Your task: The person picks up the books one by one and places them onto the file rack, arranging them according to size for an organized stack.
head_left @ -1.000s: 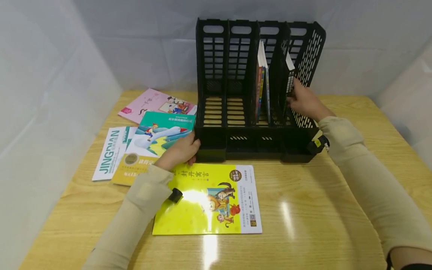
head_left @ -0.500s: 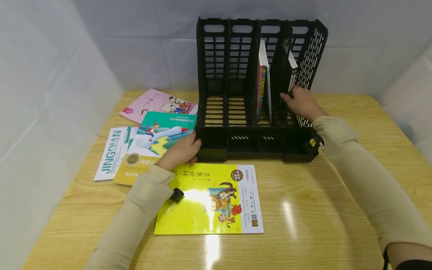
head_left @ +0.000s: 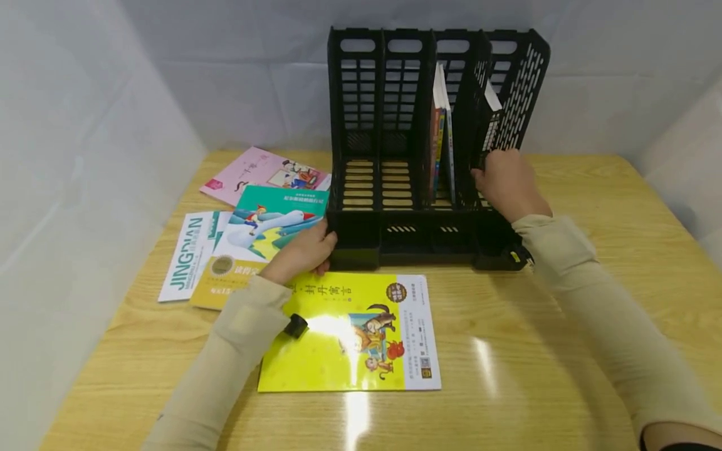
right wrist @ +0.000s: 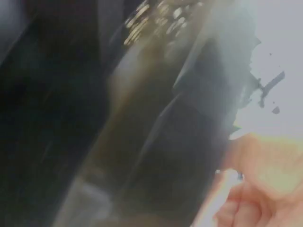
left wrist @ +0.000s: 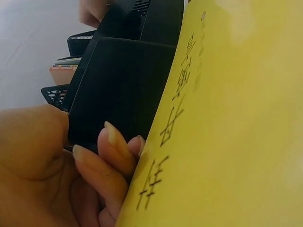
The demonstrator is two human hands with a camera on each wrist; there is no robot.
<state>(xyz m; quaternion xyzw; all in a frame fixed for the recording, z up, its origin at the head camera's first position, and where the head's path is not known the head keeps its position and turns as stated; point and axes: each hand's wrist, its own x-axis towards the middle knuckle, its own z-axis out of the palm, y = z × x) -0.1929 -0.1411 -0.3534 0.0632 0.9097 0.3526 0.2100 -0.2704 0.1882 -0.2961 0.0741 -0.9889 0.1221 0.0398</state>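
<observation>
Rack (head_left: 425, 258): black, four upright compartments, slotted back and right wall; standing toward the tabletop's (head_left: 507, 376) back edge. Book (head_left: 493, 97): white page edge facing up, on end in the rightmost compartment; lower part hidden behind right hand (head_left: 512, 183).

Wooden table (head_left: 429, 419), black file rack (head_left: 425, 156) upright, yellow book (head_left: 329, 363), pink book (head_left: 262, 175), white book (head_left: 183, 257)

Left hand (left wrist: 49, 165) grips black organizer (left wrist: 124, 85).
</observation>
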